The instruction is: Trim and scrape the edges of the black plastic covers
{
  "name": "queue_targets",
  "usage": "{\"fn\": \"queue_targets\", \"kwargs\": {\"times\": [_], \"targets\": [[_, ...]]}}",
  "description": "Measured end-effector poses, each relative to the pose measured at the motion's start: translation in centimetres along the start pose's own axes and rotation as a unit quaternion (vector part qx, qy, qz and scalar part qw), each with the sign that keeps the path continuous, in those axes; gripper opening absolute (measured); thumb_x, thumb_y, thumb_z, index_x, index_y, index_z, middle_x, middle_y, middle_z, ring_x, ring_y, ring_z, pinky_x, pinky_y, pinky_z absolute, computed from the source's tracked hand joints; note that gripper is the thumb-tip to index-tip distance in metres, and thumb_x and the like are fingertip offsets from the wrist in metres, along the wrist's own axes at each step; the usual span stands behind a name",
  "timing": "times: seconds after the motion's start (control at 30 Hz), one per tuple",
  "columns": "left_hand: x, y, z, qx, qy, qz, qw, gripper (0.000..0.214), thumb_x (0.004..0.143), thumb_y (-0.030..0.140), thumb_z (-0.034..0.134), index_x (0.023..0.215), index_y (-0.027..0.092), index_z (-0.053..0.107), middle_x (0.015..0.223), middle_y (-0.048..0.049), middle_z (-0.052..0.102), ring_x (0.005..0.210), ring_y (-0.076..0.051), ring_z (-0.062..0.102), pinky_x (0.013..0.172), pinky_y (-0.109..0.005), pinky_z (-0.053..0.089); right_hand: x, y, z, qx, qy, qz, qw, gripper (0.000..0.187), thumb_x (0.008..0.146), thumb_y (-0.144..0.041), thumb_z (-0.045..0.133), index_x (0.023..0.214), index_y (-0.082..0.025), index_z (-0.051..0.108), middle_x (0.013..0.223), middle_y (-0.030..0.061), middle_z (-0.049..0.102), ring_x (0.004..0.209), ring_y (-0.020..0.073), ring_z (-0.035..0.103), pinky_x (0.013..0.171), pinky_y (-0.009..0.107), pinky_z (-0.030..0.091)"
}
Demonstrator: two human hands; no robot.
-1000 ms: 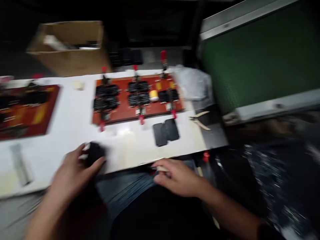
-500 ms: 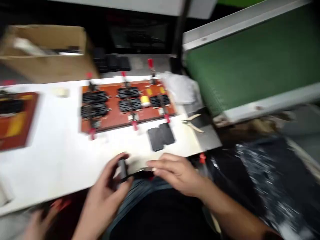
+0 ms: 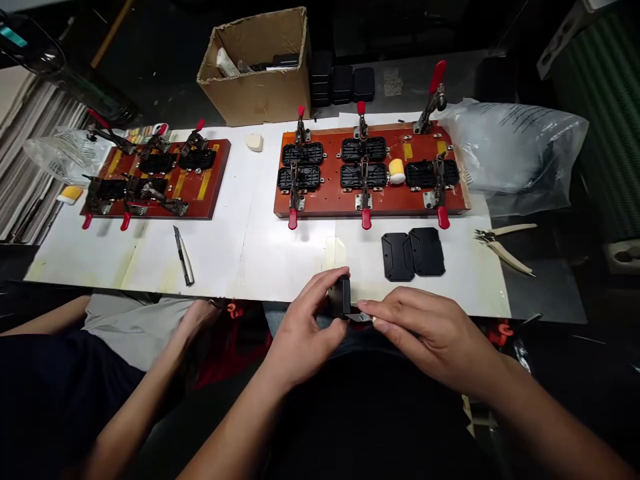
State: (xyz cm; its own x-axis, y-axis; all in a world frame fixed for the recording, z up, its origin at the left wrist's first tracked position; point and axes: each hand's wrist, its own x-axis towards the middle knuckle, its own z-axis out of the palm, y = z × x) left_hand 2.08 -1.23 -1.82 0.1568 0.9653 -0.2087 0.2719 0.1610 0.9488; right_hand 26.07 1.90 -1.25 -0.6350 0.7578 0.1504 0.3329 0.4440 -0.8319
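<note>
My left hand (image 3: 307, 333) grips a black plastic part (image 3: 342, 297) upright on its edge, fingers on top and thumb below, just off the table's front edge. My right hand (image 3: 430, 333) pinches a thin shiny blade (image 3: 359, 317), its handle end hidden between thumb and fingers. The blade meets the lower edge of the part. Just beyond my right hand, two flat black covers (image 3: 399, 257) lie side by side on the table.
A red-brown fixture board (image 3: 325, 200) with red-handled clamps holds black parts; a similar board (image 3: 220, 180) sits left. Around them are cutters (image 3: 505, 247), a utility knife (image 3: 183, 257), a cardboard box (image 3: 255, 97) and a plastic bag (image 3: 520, 160). A co-worker's arm (image 3: 155, 373) is at left.
My view has swung left and steadied, bringing the left board and the co-worker further into sight. Both hands keep their hold, with the blade still against the black part.
</note>
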Motion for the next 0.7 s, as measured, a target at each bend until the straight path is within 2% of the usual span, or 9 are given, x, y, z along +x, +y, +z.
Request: {"fn": "queue_targets", "kwargs": {"times": [0.37, 0.6, 0.7], "targets": [[0.2, 0.0, 0.3, 0.006, -0.029, -0.008, 1.000, 0.078, 0.086, 0.000, 0.059, 0.155, 0.035, 0.051, 0.159, -0.0007, 0.054, 0.151, -0.023, 0.049, 0.130, -0.043, 0.039, -0.3, 0.2, 0.0, -0.008, 0.007, -0.013, 1.000, 0.034, 0.107, -0.016, 0.058, 0.140, -0.019, 0.066, 0.100, 0.0057, 0.069, 0.086, 0.0167, 0.062, 0.076, 0.032, 0.050], [0.1, -0.1, 0.3, 0.012, -0.043, -0.010, 0.999, 0.078, 0.086, 0.000, 0.060, 0.155, 0.035, 0.050, 0.157, -0.0009, 0.057, 0.149, -0.023, 0.052, 0.127, -0.041, 0.043, -0.4, 0.2, 0.0, -0.008, -0.007, -0.018, 1.000, 0.036, 0.108, -0.017, 0.058, 0.143, -0.022, 0.065, 0.101, 0.0052, 0.069, 0.086, 0.0175, 0.063, 0.076, 0.032, 0.051], [-0.1, 0.1, 0.6, 0.010, -0.058, 0.004, 0.998, 0.076, 0.085, 0.000, 0.060, 0.153, 0.034, 0.052, 0.157, -0.0017, 0.056, 0.147, -0.024, 0.053, 0.123, -0.040, 0.048, -0.2, 1.2, -0.5, -0.021, 0.007, 0.010, 1.000, 0.036, 0.109, -0.021, 0.056, 0.143, -0.025, 0.066, 0.104, 0.0052, 0.071, 0.089, 0.0180, 0.066, 0.079, 0.032, 0.053]]}}
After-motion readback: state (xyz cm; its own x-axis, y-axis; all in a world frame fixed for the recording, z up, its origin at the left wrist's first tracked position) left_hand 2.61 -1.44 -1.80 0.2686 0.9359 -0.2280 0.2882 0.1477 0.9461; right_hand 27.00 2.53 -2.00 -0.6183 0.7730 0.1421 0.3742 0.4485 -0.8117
